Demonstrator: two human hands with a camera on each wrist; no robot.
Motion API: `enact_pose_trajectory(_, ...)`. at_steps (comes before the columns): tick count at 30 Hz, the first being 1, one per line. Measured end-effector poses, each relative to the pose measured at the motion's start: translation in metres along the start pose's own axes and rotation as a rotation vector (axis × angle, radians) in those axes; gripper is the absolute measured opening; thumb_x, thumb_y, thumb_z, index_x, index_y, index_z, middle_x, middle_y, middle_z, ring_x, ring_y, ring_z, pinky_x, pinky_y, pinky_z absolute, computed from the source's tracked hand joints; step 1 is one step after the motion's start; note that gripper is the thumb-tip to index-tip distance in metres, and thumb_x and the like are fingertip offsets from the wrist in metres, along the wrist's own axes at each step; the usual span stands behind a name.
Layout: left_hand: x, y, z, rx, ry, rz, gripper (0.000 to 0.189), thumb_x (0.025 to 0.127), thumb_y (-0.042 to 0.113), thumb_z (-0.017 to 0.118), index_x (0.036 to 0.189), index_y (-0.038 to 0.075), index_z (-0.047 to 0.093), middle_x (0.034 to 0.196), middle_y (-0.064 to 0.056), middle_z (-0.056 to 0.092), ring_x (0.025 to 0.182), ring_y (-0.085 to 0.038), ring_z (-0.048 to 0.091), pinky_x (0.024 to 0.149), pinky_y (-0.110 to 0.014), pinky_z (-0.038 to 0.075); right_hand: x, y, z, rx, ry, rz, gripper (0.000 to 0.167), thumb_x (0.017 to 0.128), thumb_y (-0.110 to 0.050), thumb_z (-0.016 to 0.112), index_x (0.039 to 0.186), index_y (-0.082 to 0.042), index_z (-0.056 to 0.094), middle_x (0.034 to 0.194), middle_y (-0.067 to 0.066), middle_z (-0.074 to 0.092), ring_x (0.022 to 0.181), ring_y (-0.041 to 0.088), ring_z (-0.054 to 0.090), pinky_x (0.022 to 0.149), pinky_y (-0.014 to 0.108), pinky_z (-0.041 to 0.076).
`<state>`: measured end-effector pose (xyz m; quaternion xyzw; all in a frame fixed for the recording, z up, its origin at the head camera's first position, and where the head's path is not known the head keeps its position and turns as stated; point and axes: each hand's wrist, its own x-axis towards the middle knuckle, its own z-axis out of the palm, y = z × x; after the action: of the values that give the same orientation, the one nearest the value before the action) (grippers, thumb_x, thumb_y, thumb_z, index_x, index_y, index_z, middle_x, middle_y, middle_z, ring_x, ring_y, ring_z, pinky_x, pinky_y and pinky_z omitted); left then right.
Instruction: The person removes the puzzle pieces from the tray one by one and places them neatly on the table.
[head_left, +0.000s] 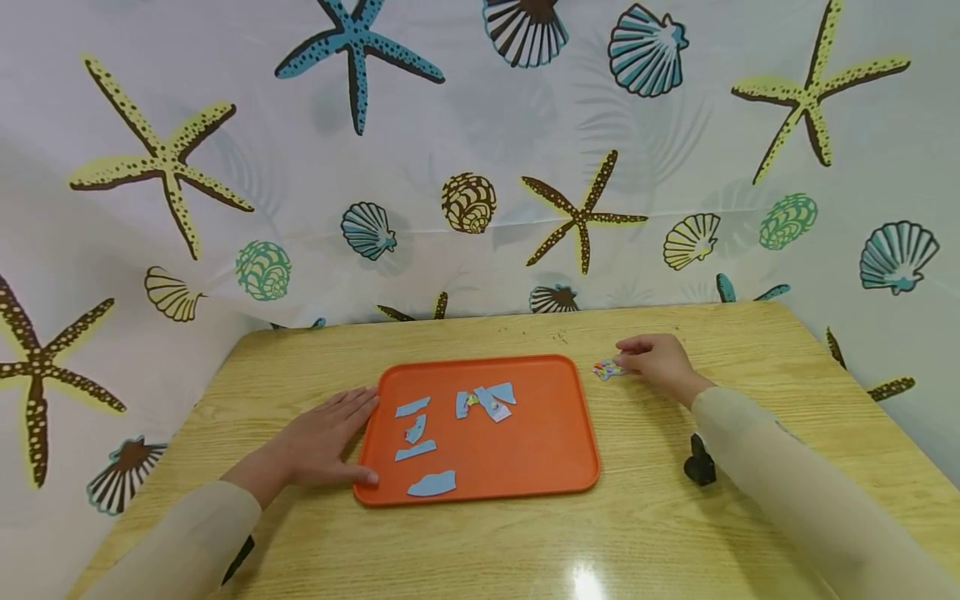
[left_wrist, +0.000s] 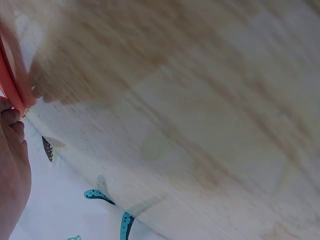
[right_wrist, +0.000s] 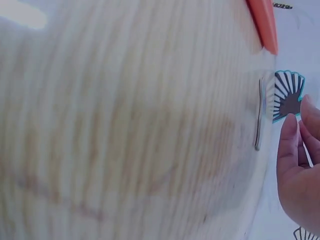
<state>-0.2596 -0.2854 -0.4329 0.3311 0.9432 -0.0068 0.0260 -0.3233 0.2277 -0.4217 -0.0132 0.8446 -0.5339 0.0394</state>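
Note:
My left hand [head_left: 330, 442] rests at the left side of an orange tray [head_left: 540, 450], fingers extended along its rim. In the left wrist view, the fingers [left_wrist: 17, 127] are right at the tray's rim. On the tray lie several light blue cut pieces, among them a wide one [head_left: 432, 483] at the front and a cluster [head_left: 492, 403] near the back. My right hand [head_left: 660, 364] hovers beside a small multicoloured flat piece [head_left: 606, 369] on the table, right of the tray. The right wrist view shows bent, parted fingers [right_wrist: 288, 135] above that flat piece [right_wrist: 259, 115], with nothing between them.
The wooden table [head_left: 495, 542] carries the tray. A small black object [head_left: 700, 462] shows beside the right sleeve. Behind and along the sides hangs a white cloth [head_left: 420, 150] with starfish and shells.

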Motion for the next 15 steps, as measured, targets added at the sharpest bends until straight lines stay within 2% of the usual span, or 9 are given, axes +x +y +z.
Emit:
enact_pose_trajectory(8,0.001,0.001,0.0,-0.007,0.002,-0.006,0.114,0.077,0.082,0.049,0.15,-0.004,0.029,0.157,-0.017,0.025,0.144,-0.035,0.021,0.115,-0.049,0.019,0.0,-0.011,0.012,0.107,-0.063,-0.029,0.043,0.094,-0.008,0.065,0.131,0.011,0.053,0.123,0.025,0.06,0.104,0.026,0.065,0.092,0.04,0.051)
enact_pose_trajectory(15,0.001,0.004,-0.001,-0.011,-0.004,-0.022,0.115,0.076,0.082,0.049,0.151,-0.003,0.029,0.157,-0.016,0.024,0.144,-0.034,0.02,0.116,-0.048,0.018,-0.001,-0.018,0.026,0.129,-0.097,-0.068,0.043,0.093,-0.009,0.066,0.129,0.011,0.055,0.117,0.022,0.063,0.1,0.029,0.065,0.09,0.041,0.052)
